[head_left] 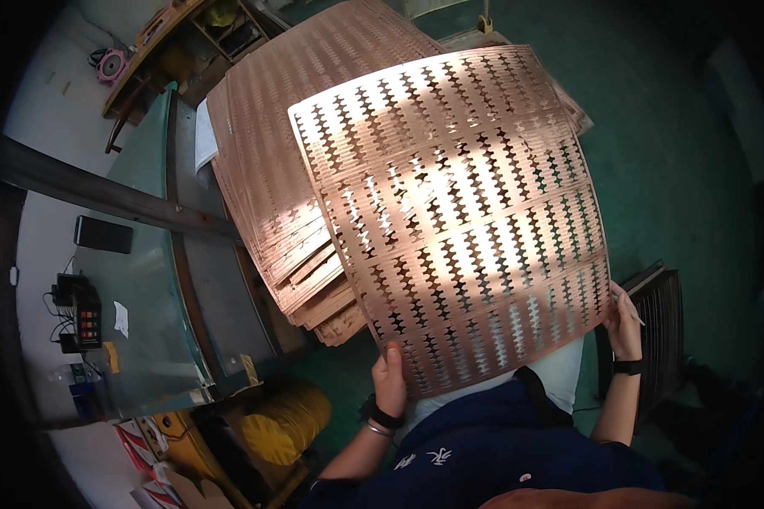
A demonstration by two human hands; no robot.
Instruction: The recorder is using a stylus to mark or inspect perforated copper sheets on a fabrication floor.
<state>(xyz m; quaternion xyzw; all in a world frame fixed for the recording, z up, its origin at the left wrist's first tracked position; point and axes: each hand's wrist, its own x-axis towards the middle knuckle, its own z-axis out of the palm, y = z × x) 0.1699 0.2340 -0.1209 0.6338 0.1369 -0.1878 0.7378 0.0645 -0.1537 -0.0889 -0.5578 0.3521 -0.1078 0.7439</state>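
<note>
**Perforated copper sheet, held in both hands**

Item: one thin copper-coloured sheet (458, 220), punched through with rows of small zigzag cut-outs and lit in bright patches. You hold it up in front of you, lifted off the stack and tilted, covering the stack's right part.

Left hand (390, 382): closed on the sheet's near-left corner, thumb over the top face. Dark bands sit at the wrist.

Right hand (625, 327): pinching the near-right corner, fingers wrapped around the edge. A dark band sits at the wrist.

Beneath: a stack of like sheets (272, 170), its layers fanned out at the near-left edge, resting on the bench (148, 280).

At the bench's left edge: a dark flat device (103, 234) and a small control box with coloured buttons (83, 316).
</note>
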